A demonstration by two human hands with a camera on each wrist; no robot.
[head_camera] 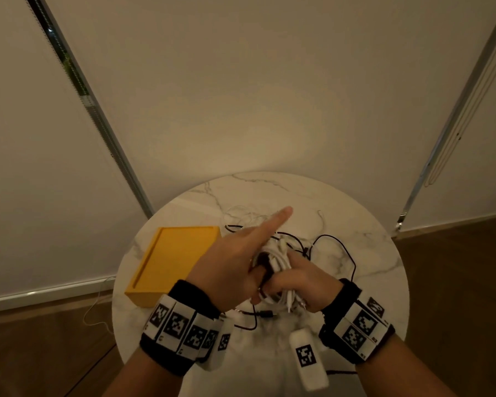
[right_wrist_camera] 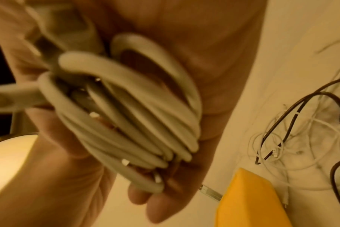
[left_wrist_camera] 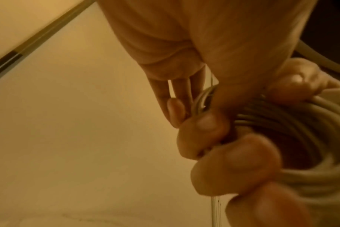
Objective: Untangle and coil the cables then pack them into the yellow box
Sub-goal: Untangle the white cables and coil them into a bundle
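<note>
White cable coil [head_camera: 279, 263] sits pinched between my curled right hand [head_camera: 304, 285] and my left hand [head_camera: 235, 262], index finger straight, so I judge its loops can't spring loose before the yellow box [head_camera: 172, 262]

The head view looks steeply down and forward over the round tabletop [head_camera: 370, 224]. Both wrist views sit very near the white cable coil [right_wrist_camera: 126, 116], which all views share; the right wrist view also catches the yellow box [right_wrist_camera: 248, 204].
</note>
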